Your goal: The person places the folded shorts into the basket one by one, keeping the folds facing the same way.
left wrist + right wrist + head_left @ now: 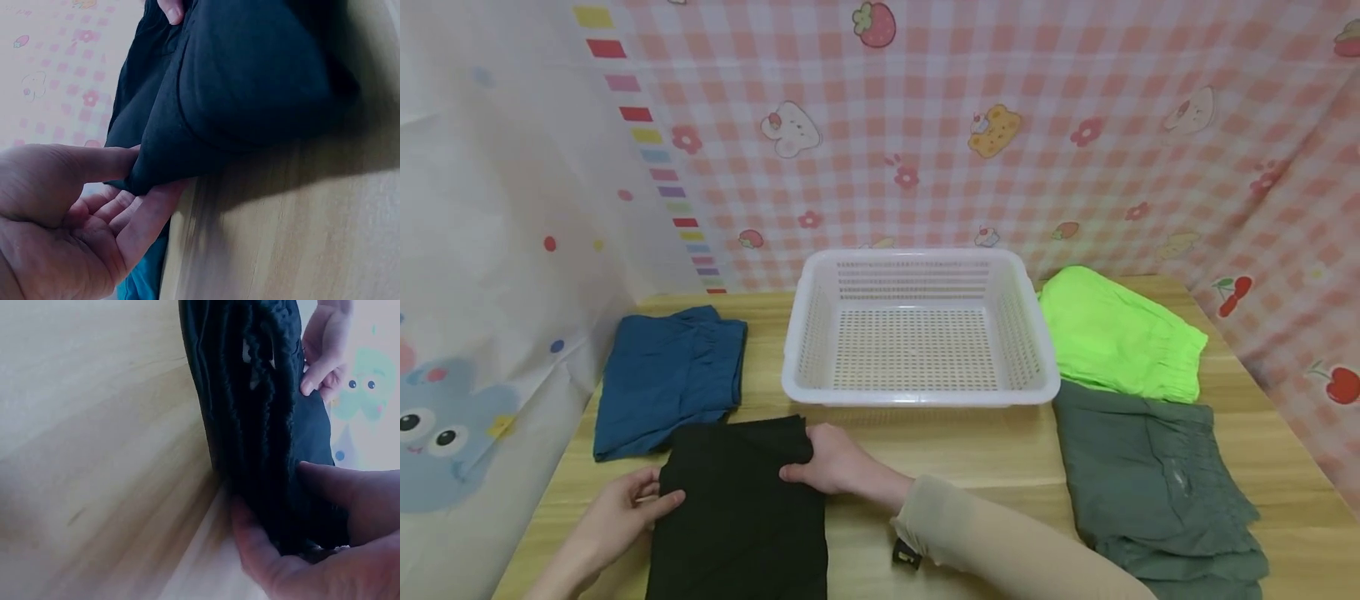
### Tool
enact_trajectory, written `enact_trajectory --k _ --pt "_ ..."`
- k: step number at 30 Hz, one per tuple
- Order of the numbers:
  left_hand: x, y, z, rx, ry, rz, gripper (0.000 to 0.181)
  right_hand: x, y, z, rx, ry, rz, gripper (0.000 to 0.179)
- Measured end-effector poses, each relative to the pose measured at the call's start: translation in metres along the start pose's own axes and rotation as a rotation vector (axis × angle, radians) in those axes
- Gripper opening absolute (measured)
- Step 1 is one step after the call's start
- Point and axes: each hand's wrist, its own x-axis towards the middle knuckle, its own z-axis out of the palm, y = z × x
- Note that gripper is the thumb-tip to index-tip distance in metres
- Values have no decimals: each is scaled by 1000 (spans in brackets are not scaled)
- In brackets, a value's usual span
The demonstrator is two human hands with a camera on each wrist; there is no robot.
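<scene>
A folded pair of black shorts (pixel 737 508) is held up between my two hands at the near left of the table. On its left edge my left hand (pixel 613 517) pinches the cloth, thumb on top and fingers beneath, as the left wrist view shows. At the upper right corner my right hand (pixel 842 462) grips the folded layers between thumb and fingers. The right wrist view shows a gathered elastic waistband (pixel 262 425) along the shorts' edge. Just behind lies a folded blue garment (pixel 662 375), partly covered by the black cloth.
A white perforated plastic basket (pixel 921 398) stands at the back middle with nothing in it. To its right lie a folded neon green garment (pixel 1112 333) and a grey-green one (pixel 1142 475). Near my right sleeve (pixel 1000 525) is a small black object (pixel 906 553) on the wooden table (pixel 985 454).
</scene>
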Motion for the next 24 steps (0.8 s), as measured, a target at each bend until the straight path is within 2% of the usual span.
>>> enact_trajectory --k 3,7,11,13,19,24 --pt "-2 -1 -1 15 11 8 50 1 4 2 61 -13 -26 33" --pt "-2 -2 -1 21 20 14 49 1 9 2 129 -17 -23 40" --pt "-1 -2 -1 -1 20 6 46 -1 10 -2 115 -31 -10 58" --pt "-1 -3 -1 -24 18 1 45 -2 8 -4 91 -35 -9 62" --pt "-9 -3 -1 -69 35 -12 48 -7 5 -8 87 -27 -60 37" --pt "-16 3 -1 -92 72 -38 50 -14 0 -14 113 8 -91 34"
